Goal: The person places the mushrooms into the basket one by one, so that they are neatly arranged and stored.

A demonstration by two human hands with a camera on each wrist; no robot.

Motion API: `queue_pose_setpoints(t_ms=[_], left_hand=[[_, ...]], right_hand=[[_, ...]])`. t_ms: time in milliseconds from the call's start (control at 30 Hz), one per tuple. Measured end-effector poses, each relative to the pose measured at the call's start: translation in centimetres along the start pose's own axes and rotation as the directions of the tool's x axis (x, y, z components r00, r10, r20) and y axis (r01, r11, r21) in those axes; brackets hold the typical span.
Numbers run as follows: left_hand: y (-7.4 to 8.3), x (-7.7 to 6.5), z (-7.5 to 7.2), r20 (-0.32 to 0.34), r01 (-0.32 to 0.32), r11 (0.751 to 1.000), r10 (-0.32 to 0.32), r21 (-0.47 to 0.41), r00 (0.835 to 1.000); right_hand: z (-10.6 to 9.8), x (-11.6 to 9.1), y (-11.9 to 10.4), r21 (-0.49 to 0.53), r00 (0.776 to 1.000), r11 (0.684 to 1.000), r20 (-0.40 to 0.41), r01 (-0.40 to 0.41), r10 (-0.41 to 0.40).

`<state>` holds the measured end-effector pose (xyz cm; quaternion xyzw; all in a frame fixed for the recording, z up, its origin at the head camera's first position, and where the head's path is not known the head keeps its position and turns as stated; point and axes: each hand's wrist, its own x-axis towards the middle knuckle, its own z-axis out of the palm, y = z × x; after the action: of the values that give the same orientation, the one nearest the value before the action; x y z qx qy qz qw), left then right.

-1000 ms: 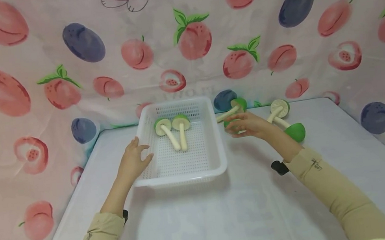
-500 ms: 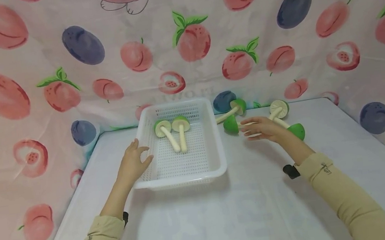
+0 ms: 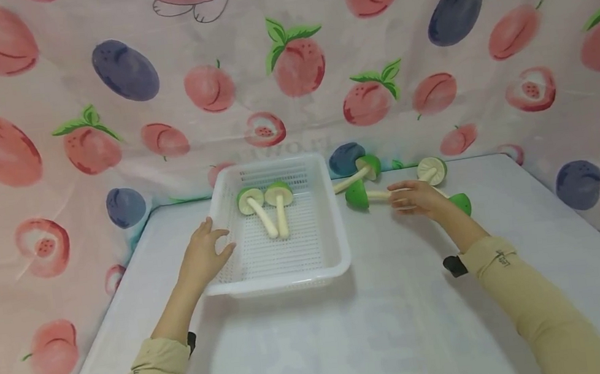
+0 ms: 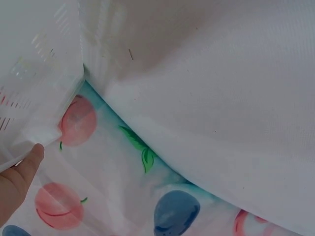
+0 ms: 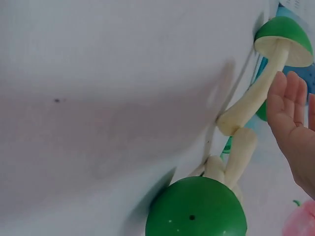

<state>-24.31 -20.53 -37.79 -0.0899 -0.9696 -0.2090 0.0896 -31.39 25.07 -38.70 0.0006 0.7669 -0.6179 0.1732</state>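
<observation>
At the left side of the white perforated plastic basket [image 3: 291, 279], my left hand [image 3: 202, 257] holds the rim, thumb on the inner side; in the left wrist view a finger [image 4: 32, 160] lies against the outside. Two green-capped toy mushrooms [image 3: 280, 211] lie in the basket, stems toward me. My right hand [image 3: 418, 197] hovers with extended fingers at the stem end of a mushroom [image 3: 358, 196] lying cap-left on the table. In the right wrist view the fingers lie beside that mushroom's stem [image 5: 253, 101]; whether they touch it I cannot tell.
Another mushroom [image 3: 369, 168] lies behind, its stem reaching the basket's right side. Right of it are a mushroom showing its pale underside [image 3: 431, 171] and one with a green cap [image 3: 461, 202], partly behind my right hand. A fruit-print cloth [image 3: 298, 70] hangs behind the white table [image 3: 383, 332].
My right hand has moved right from the mushroom's cap to its stem end, uncovering the green cap. My left hand stays at the basket rim. The mushrooms have not moved.
</observation>
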Motion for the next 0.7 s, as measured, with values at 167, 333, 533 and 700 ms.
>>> queue_pose_setpoints(t_ms=[167, 333, 533, 700], left_hand=[[-0.3, -0.3, -0.1, -0.001, 0.013, 1.0, -0.013, -0.001, 1.0], [-0.4, -0.3, 0.2, 0.004, 0.01, 1.0, -0.009, -0.009, 1.0], [-0.2, -0.1, 0.0, 0.011, 0.006, 1.0, -0.006, -0.001, 1.0], [0.0, -0.1, -0.1, 0.012, 0.004, 1.0, -0.004, -0.004, 1.0]], right_hand=[[-0.1, 1.1, 0.6, 0.013, 0.999, 1.0, -0.043, -0.007, 0.008], [-0.5, 1.6, 1.1, -0.027, 0.995, 0.999, -0.092, 0.045, -0.047], [-0.3, 2.7, 1.4, -0.28, 0.972, 0.951, -0.151, 0.131, -0.178], [0.2, 3.3, 1.0, -0.51, 0.953, 0.848, -0.157, 0.145, -0.257]])
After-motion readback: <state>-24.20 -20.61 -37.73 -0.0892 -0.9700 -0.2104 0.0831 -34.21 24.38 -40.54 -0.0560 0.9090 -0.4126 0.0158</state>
